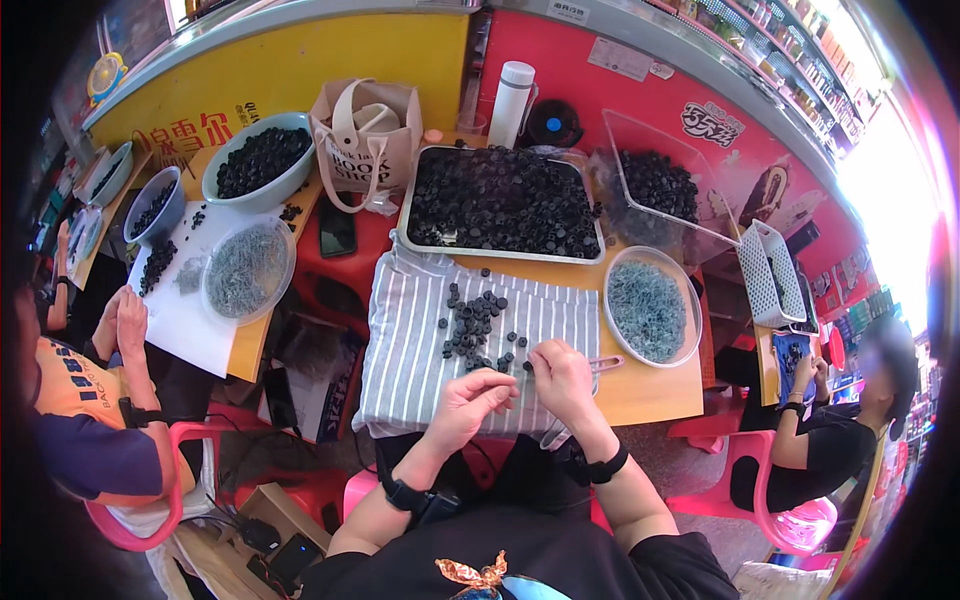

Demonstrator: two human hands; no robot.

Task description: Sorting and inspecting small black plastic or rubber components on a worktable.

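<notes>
My left hand (472, 405) hovers over the near edge of a grey striped cloth (400, 350), its thumb and fingers drawn together. What it pinches, if anything, is hidden. Close beside it, my right hand (562, 380) has its fingertips closed on a small black cap (528, 366). Several loose black caps (470, 328) lie in a small heap on the cloth, just beyond both hands. To the right stands a round tub (648, 305) of thin, transparent, bluish-grey pieces. A pink-edged strip (607, 363) lies beside my right hand.
Behind the cloth sits a white-rimmed tray (500, 252) heaped with black caps. A transparent box (655, 185), tote bag (368, 140) and white flask (512, 105) stand around it. Co-workers sit left (100, 420) and right (815, 440). A phone (337, 228) rests on a red stool.
</notes>
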